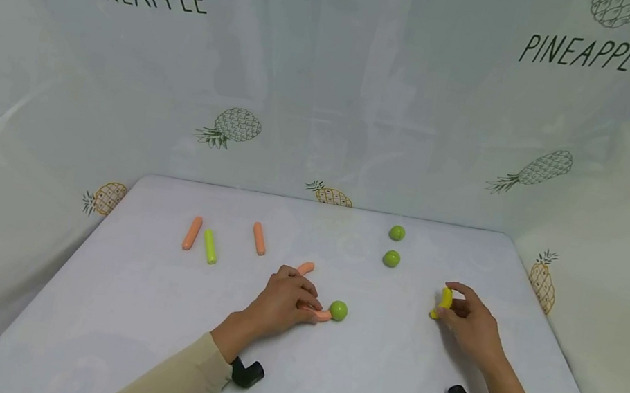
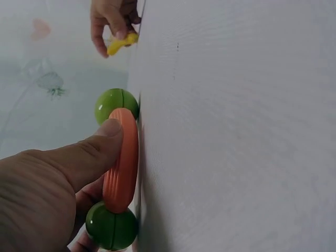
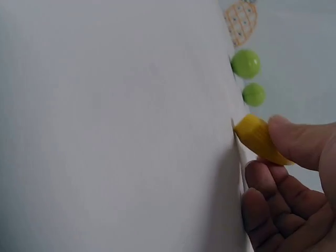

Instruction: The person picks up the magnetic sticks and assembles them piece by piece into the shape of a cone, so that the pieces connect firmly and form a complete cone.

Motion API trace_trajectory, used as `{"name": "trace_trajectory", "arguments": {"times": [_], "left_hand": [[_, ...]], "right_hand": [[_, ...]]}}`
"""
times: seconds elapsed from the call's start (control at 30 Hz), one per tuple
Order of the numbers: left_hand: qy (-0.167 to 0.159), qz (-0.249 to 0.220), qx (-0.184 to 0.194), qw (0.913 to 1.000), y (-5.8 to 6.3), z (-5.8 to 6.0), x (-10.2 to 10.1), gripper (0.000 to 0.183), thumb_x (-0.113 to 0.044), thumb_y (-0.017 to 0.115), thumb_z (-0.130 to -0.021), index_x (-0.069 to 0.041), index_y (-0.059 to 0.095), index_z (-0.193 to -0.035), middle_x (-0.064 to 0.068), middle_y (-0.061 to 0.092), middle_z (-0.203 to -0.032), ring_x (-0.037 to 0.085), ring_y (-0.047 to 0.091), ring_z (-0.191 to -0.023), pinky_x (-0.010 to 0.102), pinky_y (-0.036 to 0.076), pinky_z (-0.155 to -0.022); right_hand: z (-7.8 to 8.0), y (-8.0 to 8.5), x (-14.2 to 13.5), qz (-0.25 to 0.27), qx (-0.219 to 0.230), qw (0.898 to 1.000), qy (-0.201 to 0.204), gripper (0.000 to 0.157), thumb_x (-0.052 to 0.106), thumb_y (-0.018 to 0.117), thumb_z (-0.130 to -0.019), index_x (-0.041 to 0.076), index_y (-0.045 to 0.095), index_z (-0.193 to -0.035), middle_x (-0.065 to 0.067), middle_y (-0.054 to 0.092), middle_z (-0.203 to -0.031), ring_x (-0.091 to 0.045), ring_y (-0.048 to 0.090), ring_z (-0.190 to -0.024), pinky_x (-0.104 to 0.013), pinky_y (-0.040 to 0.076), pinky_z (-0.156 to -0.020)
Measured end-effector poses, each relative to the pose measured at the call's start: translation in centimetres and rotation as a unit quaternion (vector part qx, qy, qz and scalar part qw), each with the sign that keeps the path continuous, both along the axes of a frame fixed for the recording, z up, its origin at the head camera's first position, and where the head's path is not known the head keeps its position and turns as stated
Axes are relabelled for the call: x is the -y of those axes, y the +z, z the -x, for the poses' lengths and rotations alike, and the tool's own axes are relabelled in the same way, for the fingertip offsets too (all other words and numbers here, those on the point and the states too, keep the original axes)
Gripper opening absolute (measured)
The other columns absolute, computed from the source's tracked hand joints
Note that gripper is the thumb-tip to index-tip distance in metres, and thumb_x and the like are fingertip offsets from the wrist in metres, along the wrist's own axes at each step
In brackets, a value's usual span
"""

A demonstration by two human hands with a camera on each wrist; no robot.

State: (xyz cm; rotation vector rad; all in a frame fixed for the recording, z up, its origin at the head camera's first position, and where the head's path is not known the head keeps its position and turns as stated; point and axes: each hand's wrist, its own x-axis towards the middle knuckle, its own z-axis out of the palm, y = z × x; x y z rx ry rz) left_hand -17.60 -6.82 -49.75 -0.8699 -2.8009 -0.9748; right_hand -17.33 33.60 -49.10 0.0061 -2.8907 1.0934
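My left hand point(image 1: 286, 304) pinches an orange sausage-shaped piece point(image 2: 122, 163) low over the table, thumb along its ribbed side. In the left wrist view one green ball point(image 2: 116, 98) lies at its far end and a second green ball point(image 2: 111, 226) at its near end; my hand hides that near ball in the head view. Another orange sausage-shaped piece point(image 1: 306, 268) lies just beyond my left hand, partly covered by it. At the right, my right hand point(image 1: 475, 329) holds a small yellow toy banana point(image 3: 258, 137) between thumb and fingers, its lower end close to the tabletop.
Two more green balls point(image 1: 394, 245) sit at the back, right of centre. Two orange sticks point(image 1: 192, 233) and a yellow-green stick point(image 1: 210, 246) lie at back left. A pineapple-print sheet point(image 1: 334, 87) surrounds the white table point(image 1: 101, 299).
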Motion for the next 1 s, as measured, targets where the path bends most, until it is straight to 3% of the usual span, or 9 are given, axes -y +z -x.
{"name": "trace_trajectory", "arguments": {"times": [0.17, 0.53, 0.73, 1.0], "left_hand": [[-0.004, -0.005, -0.003, 1.0, 0.2, -0.1, -0.1, 0.017, -0.028, 0.089, -0.086, -0.018, 0.086, -0.099, -0.001, 0.075, -0.115, 0.029, 0.05, -0.124, 0.05, 0.042, -0.104], [0.002, 0.006, -0.012, 0.9999, 0.5, -0.5, -0.5, 0.016, -0.03, 0.09, -0.086, -0.019, 0.087, -0.096, -0.002, 0.074, -0.111, 0.029, 0.051, -0.124, 0.051, 0.043, -0.104], [0.001, 0.014, -0.014, 0.9998, 0.5, -0.5, -0.6, 0.017, -0.034, 0.089, -0.086, -0.02, 0.087, -0.096, -0.003, 0.073, -0.11, 0.028, 0.051, -0.123, 0.049, 0.043, -0.104], [0.005, 0.023, -0.022, 0.9995, 0.4, -0.8, -1.0, 0.019, -0.038, 0.088, -0.087, -0.021, 0.087, -0.096, -0.004, 0.071, -0.108, 0.026, 0.051, -0.121, 0.047, 0.042, -0.104]], "right_hand": [[0.3, -0.1, 2.7, 0.063, 0.015, 0.998, -0.009, 0.054, 0.017, 0.069, -0.103, 0.013, 0.049, -0.153, -0.031, 0.067, -0.128, -0.029, 0.07, -0.095, -0.025, 0.057, -0.07], [0.7, 0.2, 10.7, 0.195, 0.092, 0.977, 0.009, 0.052, 0.013, 0.073, -0.1, 0.013, 0.054, -0.148, -0.02, 0.073, -0.119, -0.02, 0.07, -0.082, -0.026, 0.059, -0.073], [1.3, 0.2, 13.1, 0.232, 0.106, 0.967, 0.018, 0.051, 0.008, 0.073, -0.098, 0.009, 0.057, -0.146, -0.019, 0.074, -0.111, -0.017, 0.072, -0.075, -0.027, 0.062, -0.071], [1.7, 0.1, 14.4, 0.239, 0.136, 0.96, 0.049, 0.051, 0.009, 0.074, -0.097, 0.007, 0.061, -0.146, -0.017, 0.076, -0.109, -0.017, 0.072, -0.078, -0.029, 0.063, -0.071]]}}
